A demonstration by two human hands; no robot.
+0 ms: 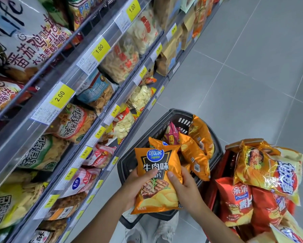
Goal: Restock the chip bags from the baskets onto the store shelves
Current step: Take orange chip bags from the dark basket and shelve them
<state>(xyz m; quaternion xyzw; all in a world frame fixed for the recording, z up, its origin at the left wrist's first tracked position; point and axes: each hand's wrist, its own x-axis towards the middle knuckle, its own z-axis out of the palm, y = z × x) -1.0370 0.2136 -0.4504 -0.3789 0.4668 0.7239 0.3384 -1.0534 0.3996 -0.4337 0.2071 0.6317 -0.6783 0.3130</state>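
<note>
I held the orange chip bag [156, 174] clamped between my left hand [136, 185] and right hand [185, 188], thumbs on its front, just above the black basket [124, 163]. I judged a light squeeze best, label outward, carrying it left of my grip to the shelves [21, 137].

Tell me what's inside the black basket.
In the basket: several orange bags, one red bag. The held bag, left hand and right hand cover its near end; bottom hidden.
</note>
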